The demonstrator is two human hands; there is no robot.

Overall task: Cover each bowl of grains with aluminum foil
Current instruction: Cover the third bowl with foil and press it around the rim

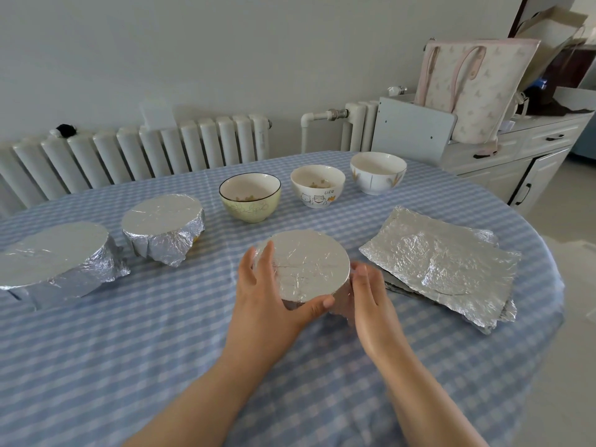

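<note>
Tablecloth (129,366) lies bare before hands cupping the foil-covered bowl's (309,262) sides.

Open cloth (129,366) before foil-covered bowls (163,227)

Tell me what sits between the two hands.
In the head view, a foil-covered bowl sits between them: the left hand cups its left side, the right hand is against its right side.

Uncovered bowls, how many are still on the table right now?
3, in a row at the far side: the yellow-green bowl, the cat-print bowl to its right, and the white bowl farthest right. Three other bowls already wear foil. None seems hidden.
</note>
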